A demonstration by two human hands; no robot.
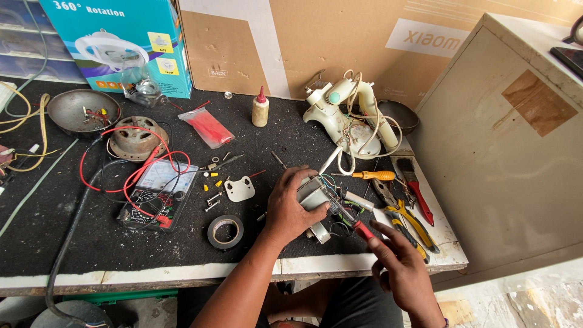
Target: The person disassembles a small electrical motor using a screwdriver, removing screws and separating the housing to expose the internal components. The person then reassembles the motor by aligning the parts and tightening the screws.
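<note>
Dark workbench mat [54, 231] — left hand [290, 206] clasps a small metal motor [314, 194]; right hand [401, 267] pinches a red-handled screwdriver [362, 229]; cardboard wall [316, 42] far behind.

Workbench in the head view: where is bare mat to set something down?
Bare mat lies left of the multimeter by the black cable, and along the front edge around the tape roll. Another patch sits between the glue bottle and white plate. Crowded: right end, around the pliers, and both hands.
</note>
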